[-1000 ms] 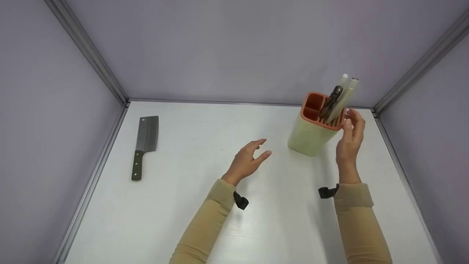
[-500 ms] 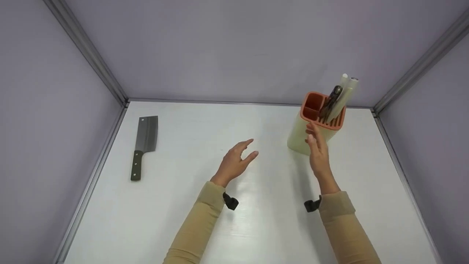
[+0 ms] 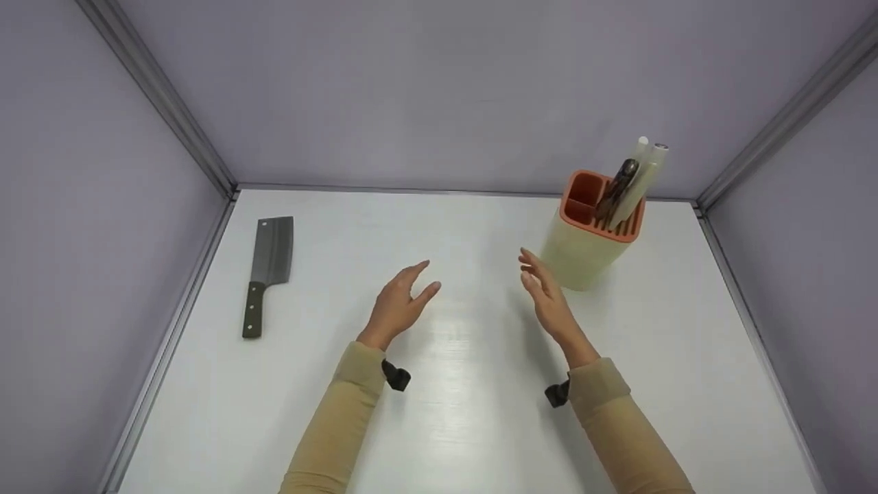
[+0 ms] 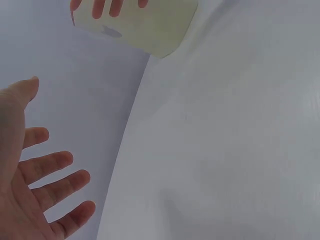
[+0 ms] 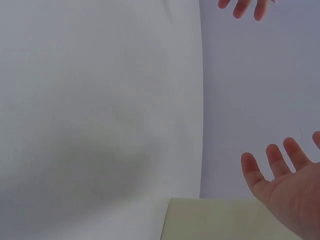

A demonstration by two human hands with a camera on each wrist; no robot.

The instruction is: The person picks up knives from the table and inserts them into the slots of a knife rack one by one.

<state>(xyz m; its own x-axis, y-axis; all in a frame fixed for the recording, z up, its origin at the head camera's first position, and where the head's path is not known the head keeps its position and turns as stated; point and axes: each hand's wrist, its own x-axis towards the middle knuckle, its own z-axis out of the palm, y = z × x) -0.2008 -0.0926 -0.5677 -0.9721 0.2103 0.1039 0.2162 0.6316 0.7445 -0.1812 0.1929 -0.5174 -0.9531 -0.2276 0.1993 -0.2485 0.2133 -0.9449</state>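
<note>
My left hand (image 3: pixel 399 303) hovers over the middle of the table with fingers spread, holding nothing. To its right, my right hand (image 3: pixel 549 298) is also relaxed and holds nothing; its fingertips are just left of the knife block (image 3: pixel 583 257). The block is pale green with an orange top, and several white-handled and dark-handled utensils (image 3: pixel 627 185) stand in its slots. A cleaver (image 3: pixel 267 274) with a dark handle lies flat on the far left of the table. In the left wrist view, the palm and spread fingers (image 4: pixel 57 192) show, with the block behind.
The white table (image 3: pixel 439 425) has grey walls (image 3: pixel 439 96) on its back and both sides, joined by metal corner rails (image 3: pixel 164 96). Each sleeve carries a small black camera (image 3: pixel 396 375) at the wrist.
My right hand has moved left and toward me, from the block's right side to its left. My left hand has shifted left. Block and cleaver stay in place on the table.
</note>
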